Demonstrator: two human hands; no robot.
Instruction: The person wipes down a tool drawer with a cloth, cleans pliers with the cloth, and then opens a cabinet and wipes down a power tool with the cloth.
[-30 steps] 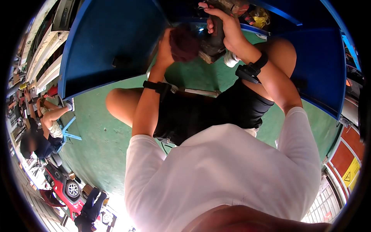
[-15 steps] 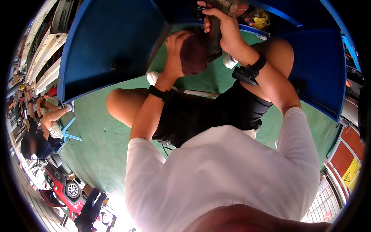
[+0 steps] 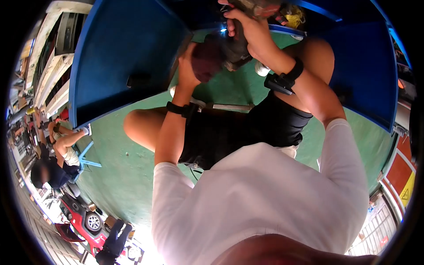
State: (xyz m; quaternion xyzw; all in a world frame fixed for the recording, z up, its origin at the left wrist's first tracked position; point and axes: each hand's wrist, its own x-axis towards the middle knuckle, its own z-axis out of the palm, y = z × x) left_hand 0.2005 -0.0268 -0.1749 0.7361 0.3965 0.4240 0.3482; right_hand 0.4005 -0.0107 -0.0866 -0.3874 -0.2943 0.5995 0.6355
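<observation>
My right hand (image 3: 251,32) is wrapped round the grip of a cordless power tool (image 3: 238,53), a drill or impact wrench in black with a worn reddish upper body. Its head is partly cut off by the top of the view. A small white light (image 3: 223,30) glows on the tool beside my fingers. My left hand (image 3: 189,66) is closed on a dark maroon cloth (image 3: 207,61), bunched against the tool's lower left side. The cloth hides most of the left fingers, and this area is slightly blurred.
An open blue cabinet door (image 3: 128,53) stands at left, another blue door (image 3: 364,79) at right. A yellow bundle (image 3: 295,17) lies inside the cabinet. Behind at left, a person (image 3: 53,165) sits on a blue stool (image 3: 88,159); another person (image 3: 114,243) is near a red car (image 3: 81,221).
My left hand and the cloth have moved a little to the left. The tool has tilted and shifted slightly left, and its light is now lit.
</observation>
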